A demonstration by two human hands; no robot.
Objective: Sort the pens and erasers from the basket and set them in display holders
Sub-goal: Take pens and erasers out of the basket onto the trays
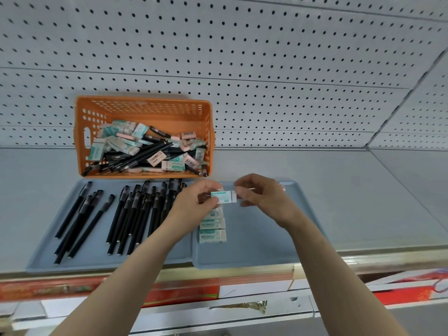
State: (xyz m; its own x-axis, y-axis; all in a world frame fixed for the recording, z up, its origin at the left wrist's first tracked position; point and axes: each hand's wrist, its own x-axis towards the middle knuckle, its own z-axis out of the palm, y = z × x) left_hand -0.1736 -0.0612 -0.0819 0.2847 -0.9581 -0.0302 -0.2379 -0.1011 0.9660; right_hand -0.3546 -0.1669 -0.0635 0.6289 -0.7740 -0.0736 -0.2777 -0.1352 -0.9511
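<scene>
An orange basket (82, 132) at the back of the shelf holds a jumble of black pens and green and pink erasers. In front of it lie two grey-blue trays. The left tray (43, 251) carries several black pens (126, 214) laid side by side. The right tray (254, 251) holds a short column of green-and-white erasers (212, 230). Above that column, my left hand (194, 202) and my right hand (261, 192) pinch one green-and-white eraser (224, 197) between them, each at one end.
A white pegboard wall (242, 57) rises behind the shelf. The shelf's metal front edge (242, 267) runs below the trays, with red and white packaging on the level beneath.
</scene>
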